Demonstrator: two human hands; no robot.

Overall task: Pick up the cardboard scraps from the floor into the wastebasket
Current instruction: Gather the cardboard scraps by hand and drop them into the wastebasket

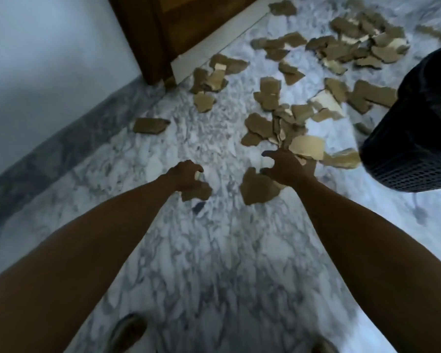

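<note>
Two bare forearms reaching forward and down over the marble floor (214, 250). At far left, white wall (36, 59) and grey skirting. Further right, a lone cardboard scrap (150, 125) lying apart. Left hand (186, 175) curled, fingers pinched onto a brown scrap (197, 192). Right hand (287, 166) spread, thumb and fingers apart, hovering over a larger scrap (257, 188) and the near edge of the pile (290, 118). More scraps strewn toward the wooden door (178, 29) and beyond. At far right, black mesh wastebasket (415, 138), standing just beside the pile.
</note>
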